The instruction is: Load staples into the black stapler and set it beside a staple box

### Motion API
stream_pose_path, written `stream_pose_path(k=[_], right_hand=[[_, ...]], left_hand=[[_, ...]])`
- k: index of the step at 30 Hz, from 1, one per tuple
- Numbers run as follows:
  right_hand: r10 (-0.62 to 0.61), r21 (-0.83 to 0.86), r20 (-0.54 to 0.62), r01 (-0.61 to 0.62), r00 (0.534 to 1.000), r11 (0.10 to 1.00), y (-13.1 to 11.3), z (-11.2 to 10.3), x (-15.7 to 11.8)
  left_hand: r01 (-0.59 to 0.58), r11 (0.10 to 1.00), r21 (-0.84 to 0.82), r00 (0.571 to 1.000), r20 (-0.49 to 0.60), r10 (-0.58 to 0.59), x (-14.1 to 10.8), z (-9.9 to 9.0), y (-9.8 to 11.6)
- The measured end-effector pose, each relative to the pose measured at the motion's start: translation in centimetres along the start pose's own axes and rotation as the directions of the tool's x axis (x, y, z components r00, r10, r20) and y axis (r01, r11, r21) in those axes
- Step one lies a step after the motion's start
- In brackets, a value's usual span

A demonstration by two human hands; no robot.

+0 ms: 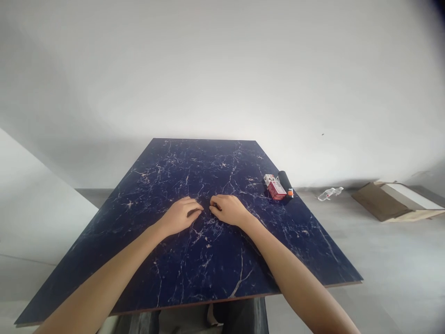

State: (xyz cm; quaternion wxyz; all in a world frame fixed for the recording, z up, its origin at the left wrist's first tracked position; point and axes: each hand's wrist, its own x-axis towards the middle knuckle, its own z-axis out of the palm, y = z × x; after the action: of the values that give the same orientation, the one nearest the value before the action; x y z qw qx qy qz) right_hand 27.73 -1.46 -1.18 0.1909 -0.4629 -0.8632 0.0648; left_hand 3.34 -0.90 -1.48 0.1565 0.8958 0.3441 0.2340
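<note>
My left hand (181,215) rests on the dark blue marbled table top (194,162), its fingers curved and their tips close to the thumb in a pinch. A short way to its right, my right hand (227,209) is curled with thumb and fingers together. A small dark patch shows between its fingers; whether that is an object or shadow I cannot tell. The fingertips of the two hands face each other with a narrow gap between them. Anything held in either pinch is too small or hidden to name.
On the table's right side, red and white boxes (277,189) lie beside a black cylinder (285,182) with an orange part. Clear plastic bottles (330,193) and an open cardboard box (382,204) are on the floor at right. A pale wall (208,69) stands behind the table.
</note>
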Motion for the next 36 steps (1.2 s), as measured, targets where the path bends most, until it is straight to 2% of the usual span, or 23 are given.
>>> stream_pose_path(k=[5,14,27,36], right_hand=[[0.027,-0.003,-0.004,-0.027,1.0,1.0,-0.3,0.1,-0.1],[0.097,0.044,-0.073,-0.094,0.993,0.995,-0.6,0.7,-0.6],[0.088,0.161,-0.102,-0.071,0.991,0.984,0.4,0.8,-0.5],[0.155,0.11,-0.15,-0.14,0.976,0.984,-0.1,0.8,-0.7]], left_hand=[[-0.035,0.999,0.029,0.999,0.04,0.033,-0.2,0.1,0.2],[-0.108,0.994,0.035,0.993,0.044,0.106,-0.2,-0.3,0.2],[-0.069,0.998,0.015,0.998,0.014,0.069,0.1,0.0,-0.2],[-0.106,0.993,0.043,0.994,0.027,0.105,-0.1,0.4,-0.1]])
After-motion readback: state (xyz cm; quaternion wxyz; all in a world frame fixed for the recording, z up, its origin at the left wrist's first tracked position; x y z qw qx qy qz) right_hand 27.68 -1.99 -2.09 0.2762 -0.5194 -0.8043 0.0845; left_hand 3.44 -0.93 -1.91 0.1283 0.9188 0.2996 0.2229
